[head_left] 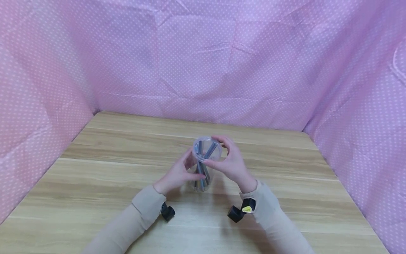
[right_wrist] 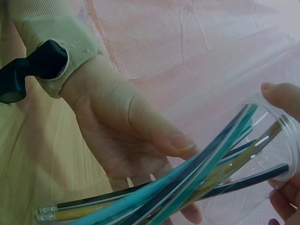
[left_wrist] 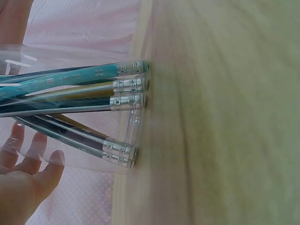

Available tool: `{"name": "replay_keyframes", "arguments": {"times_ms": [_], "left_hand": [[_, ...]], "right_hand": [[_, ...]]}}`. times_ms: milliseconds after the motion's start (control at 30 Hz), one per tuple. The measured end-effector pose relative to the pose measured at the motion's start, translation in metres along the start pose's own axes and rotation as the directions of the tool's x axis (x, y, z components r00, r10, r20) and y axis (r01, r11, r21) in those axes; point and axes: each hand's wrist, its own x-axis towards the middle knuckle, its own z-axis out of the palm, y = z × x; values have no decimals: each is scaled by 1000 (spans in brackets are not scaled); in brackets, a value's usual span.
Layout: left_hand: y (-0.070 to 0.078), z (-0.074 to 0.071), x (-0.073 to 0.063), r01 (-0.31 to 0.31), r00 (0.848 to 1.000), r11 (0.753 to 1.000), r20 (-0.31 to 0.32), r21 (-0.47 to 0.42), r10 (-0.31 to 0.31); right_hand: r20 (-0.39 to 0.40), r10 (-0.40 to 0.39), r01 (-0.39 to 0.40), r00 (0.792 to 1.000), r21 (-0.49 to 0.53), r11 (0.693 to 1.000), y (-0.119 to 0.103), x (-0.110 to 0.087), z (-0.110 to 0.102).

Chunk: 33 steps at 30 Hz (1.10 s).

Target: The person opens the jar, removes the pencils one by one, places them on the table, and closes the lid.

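A clear plastic jar (head_left: 216, 155) with a round rim stands upright on the table, with several pencils (left_wrist: 70, 79) inside. The pencils are teal, dark and yellowish, and lean across one another; their metal eraser ends point down near the base. My left hand (head_left: 177, 175) holds the jar's lower side, thumb in front and fingers behind. Higher up, my right hand (head_left: 233, 164) grips the rim between thumb and fingers. In the right wrist view, its fingers (right_wrist: 283, 101) curve around the rim. Whether a lid covers the top, I cannot tell.
The wood-grain table (head_left: 95, 169) reaches back to a pink dotted cloth (head_left: 203, 70) that hangs on the left, back and right. A small black camera (head_left: 235, 213) is strapped to the right wrist, and another black camera (head_left: 167, 212) to the left.
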Motion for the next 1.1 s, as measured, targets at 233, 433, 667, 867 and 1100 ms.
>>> {"name": "replay_keyframes", "arguments": {"times_ms": [233, 433, 667, 867, 1100], "left_hand": [[-1, -1, -1, 9, 1000, 999, -28, 34, -8], [-4, -1, 2, -21, 999, 999, -26, 50, 23], [-3, -2, 5, -42, 998, 998, -36, 39, 44], [-3, -3, 7, -52, 998, 998, -34, 23, 53], [-4, -2, 8, -46, 998, 998, -37, 31, 47]], "right_hand": [[23, -8, 6, 1000, 60, 998, 2, 0, 1], [53, -50, 43, 997, 115, 992, 6, 3, -3], [93, -70, 59, 993, 113, 992, 10, 11, -7], [149, -69, 46, 986, 154, 987, 13, 15, -11], [211, -98, 46, 973, 238, 970, 17, 18, -17]]}}
